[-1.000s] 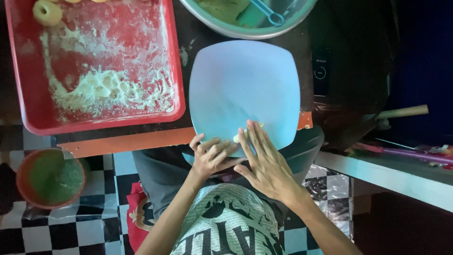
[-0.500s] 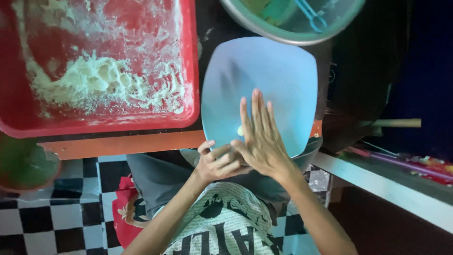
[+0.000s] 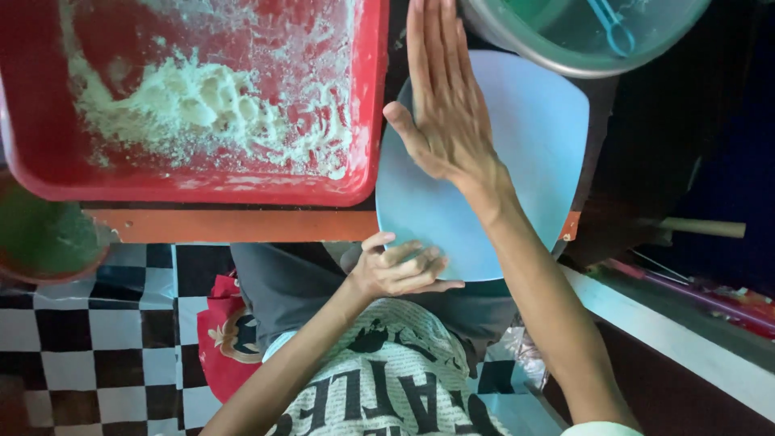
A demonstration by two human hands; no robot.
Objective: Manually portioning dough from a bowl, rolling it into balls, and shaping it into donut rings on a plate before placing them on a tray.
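A pale blue square plate point(image 3: 533, 145) lies on the table edge in front of me. My right hand point(image 3: 442, 105) stretches flat over its left part, fingers together and straight, pointing away from me, holding nothing. My left hand point(image 3: 400, 266) rests at the plate's near rim with fingers curled; whether something small sits inside them is hidden. To the left stands a red plastic tray point(image 3: 367, 97) with a heap of pale flour point(image 3: 202, 105) spread in it.
A grey-green metal bowl point(image 3: 581, 40) holding blue tongs point(image 3: 609, 24) sits beyond the plate. A green bowl point(image 3: 40, 234) is low at the left. A wooden handle point(image 3: 702, 228) sticks out at the right. Black-and-white checkered floor lies below.
My right hand has slid from the plate's near rim forward across it to its far left side. The left hand stays at the near rim. The view has moved closer.
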